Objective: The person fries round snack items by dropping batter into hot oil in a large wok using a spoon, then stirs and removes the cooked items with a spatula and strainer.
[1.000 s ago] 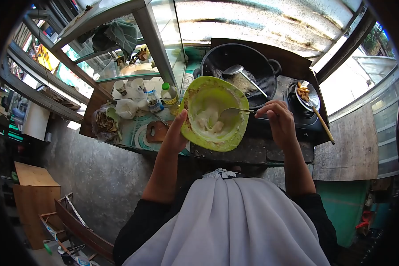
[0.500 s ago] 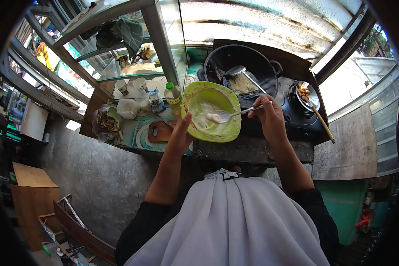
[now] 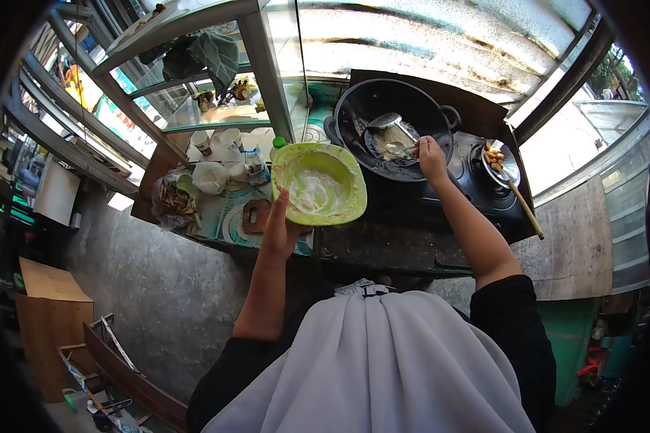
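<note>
My left hand (image 3: 282, 225) grips the side of a green bowl (image 3: 352, 173) with white batter (image 3: 318, 193) smeared inside. Over the near right part of a large black wok (image 3: 357, 108), my right hand (image 3: 430, 157) is closed on the handle of a spoon (image 3: 396, 147), whose bowl is low over the frying food. Bubbling oil and pale food surround the spoon inside the wok. A metal ladle (image 3: 386, 120) rests in the wok behind the spoon, its handle running toward my right hand.
Right of the wok, a strainer (image 3: 508, 172) with browned pieces sits on the stove (image 3: 484, 198). Left of the bowl are a green-capped bottle (image 3: 278, 143), a bag (image 3: 210, 177), cups (image 3: 201, 143) and a cutting board (image 3: 256, 216). A glass cabinet (image 3: 256, 72) stands behind them.
My right hand has moved the spoon from over the green bowl away into the wok. My left hand and the bowl have shifted left.
</note>
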The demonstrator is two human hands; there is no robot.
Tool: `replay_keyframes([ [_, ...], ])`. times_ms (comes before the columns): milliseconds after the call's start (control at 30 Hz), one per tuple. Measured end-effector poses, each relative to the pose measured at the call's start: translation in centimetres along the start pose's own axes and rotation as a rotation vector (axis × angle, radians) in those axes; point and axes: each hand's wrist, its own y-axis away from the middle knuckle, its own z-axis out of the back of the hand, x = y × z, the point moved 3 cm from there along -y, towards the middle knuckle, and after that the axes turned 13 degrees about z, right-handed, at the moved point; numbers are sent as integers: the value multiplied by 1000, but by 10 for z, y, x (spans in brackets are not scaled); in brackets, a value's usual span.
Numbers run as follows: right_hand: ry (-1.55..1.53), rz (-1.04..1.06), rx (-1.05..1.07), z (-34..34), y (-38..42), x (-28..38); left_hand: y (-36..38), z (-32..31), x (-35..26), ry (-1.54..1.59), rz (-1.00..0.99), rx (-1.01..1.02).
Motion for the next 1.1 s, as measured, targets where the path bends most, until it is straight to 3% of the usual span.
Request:
replay_keyframes([
  [33,-20,-30,-4,-8,-4,2,2,-1,-1,-8,-6,1],
  [300,261,332,176,-53,-24,44,13,8,7,39,3,-82],
  [433,320,404,241,-60,-26,47,26,16,7,31,26,-96],
  [567,325,342,214,-55,-23,47,30,30,6,20,8,-111],
  [700,129,234,-1,-44,-29,31,30,30,2,15,-11,-142],
  [800,-366,-72,-103,-36,-38,7,22,29,3,11,4,-128],
  [833,-481,-173,-100,-29,-33,34,20,30,4,10,15,-123],
  [933,-614,-258,92,-22,-23,91,10,28,8,8,57,-84],
  [1033,-784,-176,277,-24,-11,137,3,19,9,51,69,-12],
  [1100,-702,-105,382,-25,0,156,0,11,7,30,34,34],
])
